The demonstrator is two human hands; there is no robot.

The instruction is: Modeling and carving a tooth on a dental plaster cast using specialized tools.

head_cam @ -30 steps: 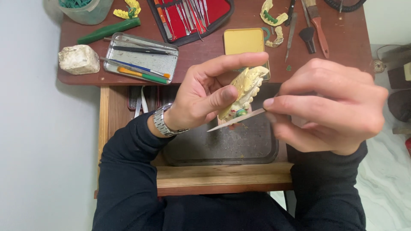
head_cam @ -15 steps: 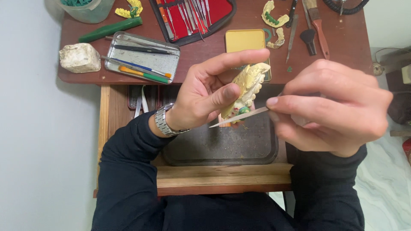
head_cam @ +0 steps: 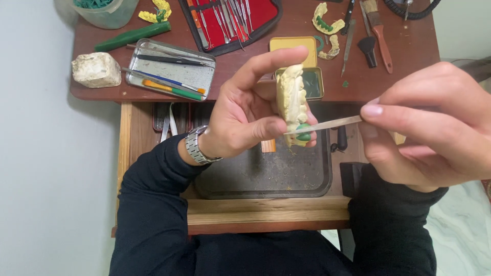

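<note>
My left hand (head_cam: pixel 245 110) holds a pale yellow dental cast (head_cam: pixel 292 99) upright between thumb and fingers, above the dark tray (head_cam: pixel 266 176). A bit of green wax (head_cam: pixel 303 133) sits at the cast's lower end. My right hand (head_cam: pixel 429 128) pinches a thin metal carving tool (head_cam: pixel 327 124), whose tip touches the cast at the green wax. A metal watch (head_cam: pixel 197 146) is on my left wrist.
On the brown desk (head_cam: pixel 404 56): a metal tray of instruments (head_cam: pixel 171 69), a white plaster block (head_cam: pixel 96 69), a green stick (head_cam: pixel 132 36), a red instrument case (head_cam: pixel 230 18), a yellow tin (head_cam: pixel 295 46), more casts (head_cam: pixel 327 20), a brush (head_cam: pixel 376 30). An open wooden drawer (head_cam: pixel 266 209) sits below.
The left hand has turned the cast more upright, and the right hand has shifted right, with the tool tip staying at the cast's lower end.
</note>
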